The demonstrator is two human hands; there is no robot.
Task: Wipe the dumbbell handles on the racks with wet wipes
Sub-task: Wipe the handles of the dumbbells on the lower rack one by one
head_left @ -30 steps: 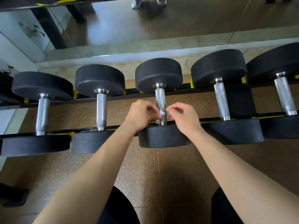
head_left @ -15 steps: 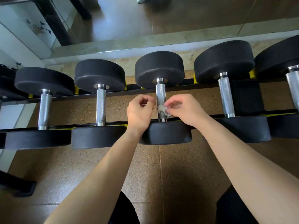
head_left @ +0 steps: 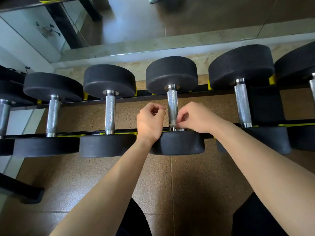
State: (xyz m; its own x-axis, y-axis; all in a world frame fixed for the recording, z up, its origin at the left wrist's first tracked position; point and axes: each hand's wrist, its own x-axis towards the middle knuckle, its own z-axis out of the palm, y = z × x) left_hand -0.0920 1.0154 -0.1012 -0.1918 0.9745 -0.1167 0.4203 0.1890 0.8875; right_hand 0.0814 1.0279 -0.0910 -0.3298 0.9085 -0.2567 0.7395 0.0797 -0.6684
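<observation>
1. Since a second ago the left hand [head_left: 150, 120] has come off the wipe and now sits just to the left of the handle. Only the right hand [head_left: 196, 118] is left on the wipe.
2. The right hand's thumb and fingertips pinch a small crumpled greyish-white wet wipe [head_left: 172, 123]. They press it to the lower end of the knurled silver steel handle [head_left: 172, 103], just above the near collar.
3. The left hand's fingers are curled into the palm, and nothing shows inside them. Its knuckles are close to the handle but not touching it.
4. That handle belongs to the round black rubber-headed dumbbell [head_left: 171, 74], which lies across the black two-rail metal rack [head_left: 71, 133]. Its far head is on the back rail and its near head on the front rail.
5. Yellow pads [head_left: 126, 133] sit on the rails beside the dumbbell heads.
6. A matching dumbbell [head_left: 110, 113] lies just to the left and a larger one [head_left: 242, 106] to the right. More lie toward both edges.
7. Behind the rack a wall mirror [head_left: 136, 23] rises from a pale ledge.
8. Brown speckled floor tiles [head_left: 187, 176] lie under the rack and the forearms.
</observation>
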